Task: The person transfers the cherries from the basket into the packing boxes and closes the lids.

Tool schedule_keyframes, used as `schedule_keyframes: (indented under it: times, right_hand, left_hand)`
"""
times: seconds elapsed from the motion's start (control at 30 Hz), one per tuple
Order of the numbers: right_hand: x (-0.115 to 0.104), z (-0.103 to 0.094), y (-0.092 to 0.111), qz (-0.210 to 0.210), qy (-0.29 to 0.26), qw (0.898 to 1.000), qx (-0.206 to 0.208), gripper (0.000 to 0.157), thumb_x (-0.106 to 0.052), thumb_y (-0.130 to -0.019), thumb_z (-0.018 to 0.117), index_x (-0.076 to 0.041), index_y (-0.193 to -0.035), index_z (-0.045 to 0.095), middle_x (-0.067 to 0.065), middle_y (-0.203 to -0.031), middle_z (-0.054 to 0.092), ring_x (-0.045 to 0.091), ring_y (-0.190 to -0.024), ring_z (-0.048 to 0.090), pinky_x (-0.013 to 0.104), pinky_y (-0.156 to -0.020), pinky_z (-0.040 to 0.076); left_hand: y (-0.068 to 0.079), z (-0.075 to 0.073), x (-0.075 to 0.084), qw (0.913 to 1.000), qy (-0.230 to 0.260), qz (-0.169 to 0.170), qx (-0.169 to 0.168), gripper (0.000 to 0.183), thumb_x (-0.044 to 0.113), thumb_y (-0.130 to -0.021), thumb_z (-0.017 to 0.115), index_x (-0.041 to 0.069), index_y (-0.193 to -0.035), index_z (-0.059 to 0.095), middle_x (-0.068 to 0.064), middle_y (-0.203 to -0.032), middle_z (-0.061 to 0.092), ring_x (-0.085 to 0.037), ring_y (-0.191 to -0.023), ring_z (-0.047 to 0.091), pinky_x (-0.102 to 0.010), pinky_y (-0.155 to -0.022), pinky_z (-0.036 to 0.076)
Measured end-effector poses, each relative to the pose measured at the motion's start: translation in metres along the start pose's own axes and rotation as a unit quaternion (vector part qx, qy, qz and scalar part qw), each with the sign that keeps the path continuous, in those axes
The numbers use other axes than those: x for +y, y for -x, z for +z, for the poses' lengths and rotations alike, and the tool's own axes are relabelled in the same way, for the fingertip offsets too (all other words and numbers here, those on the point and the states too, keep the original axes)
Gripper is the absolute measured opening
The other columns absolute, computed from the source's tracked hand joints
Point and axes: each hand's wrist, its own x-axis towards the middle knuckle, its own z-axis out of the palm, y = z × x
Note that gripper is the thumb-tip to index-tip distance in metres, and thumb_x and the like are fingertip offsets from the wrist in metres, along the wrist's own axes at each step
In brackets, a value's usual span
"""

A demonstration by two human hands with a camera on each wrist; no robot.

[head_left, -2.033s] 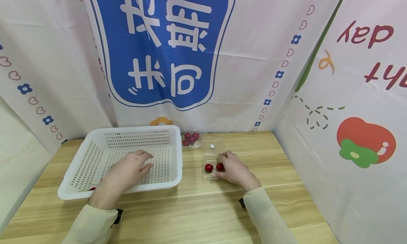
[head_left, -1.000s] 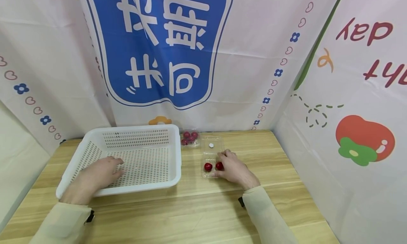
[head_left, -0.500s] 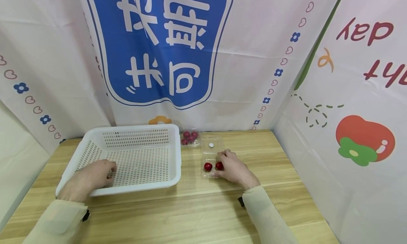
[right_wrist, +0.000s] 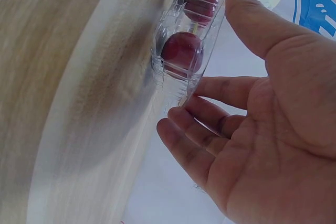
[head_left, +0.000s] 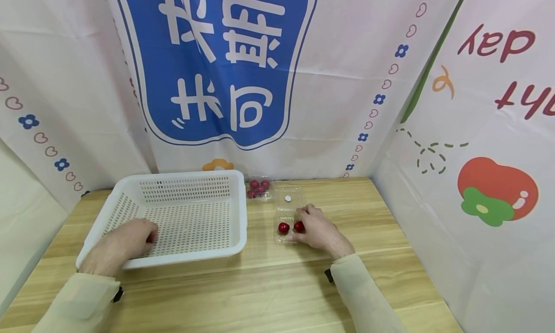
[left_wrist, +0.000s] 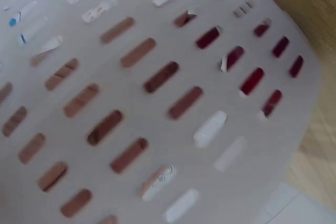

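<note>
My left hand (head_left: 130,239) reaches into the near left corner of a white slotted plastic basket (head_left: 240,212). Its fingers curl down around a red cherry (head_left: 152,237), mostly covered by the hand. Through the slots, the left wrist view shows parts of the fingers (left_wrist: 184,102) and dark red fruit (left_wrist: 252,81). My right hand (head_left: 320,231) holds an open clear plastic clamshell box (head_left: 297,194) by its right side, thumb at the near edge and fingers near the hinge. Two cherries sit in it, one on the left (head_left: 284,228) and one beside the hand (head_left: 298,226).
Behind, between basket and open box, lies another clear box (head_left: 270,194) holding several red cherries (head_left: 259,185). A white spot (head_left: 288,198) marks the open lid. All stand on a wooden table (head_left: 277,294), with printed cloth (head_left: 338,82) hanging at the back and right.
My left hand has moved left and down from above the basket's middle to its near left corner, and its fingers have curled onto a cherry. The right hand has kept its place.
</note>
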Motion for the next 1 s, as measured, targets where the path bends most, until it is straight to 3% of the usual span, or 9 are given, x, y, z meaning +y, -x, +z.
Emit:
schedule_keyframes:
  times: [0.57,0.83,1.0]
  right_hand:
    - [0.000,0.001,0.001,-0.004,-0.002,1.000,0.005,0.099,-0.063,-0.084,0.078,-0.008,-0.159,0.045,0.019,-0.155,0.050,0.035,-0.141,0.054,0.055,-0.116,0.052]
    - [0.000,0.000,0.001,-0.002,-0.002,1.000,0.003,0.098,-0.063,-0.085,0.078,-0.009,-0.159,0.045,0.019,-0.155,0.050,0.036,-0.142,0.053,0.056,-0.116,0.052]
    - [0.000,0.000,0.001,-0.002,-0.003,1.000,0.004,0.098,-0.063,-0.084,0.078,-0.009,-0.159,0.045,0.019,-0.155,0.050,0.035,-0.141,0.053,0.055,-0.117,0.051]
  left_hand:
    - [-0.012,-0.003,0.036,0.9957,-0.015,0.062,0.068,0.021,0.003,-0.086,0.077,0.017,-0.079,0.063,0.006,-0.078,0.061,-0.011,-0.074,0.051,-0.032,-0.067,0.046]
    - [-0.019,-0.006,0.056,0.9955,-0.020,0.065,0.066,0.017,0.005,-0.089,0.078,0.016,-0.084,0.066,0.004,-0.082,0.065,-0.013,-0.076,0.055,-0.035,-0.068,0.050]
    - [-0.022,-0.006,0.068,0.9932,-0.018,0.080,0.083,0.017,0.005,-0.088,0.078,0.017,-0.083,0.068,0.005,-0.082,0.067,-0.012,-0.077,0.058,-0.036,-0.070,0.053]
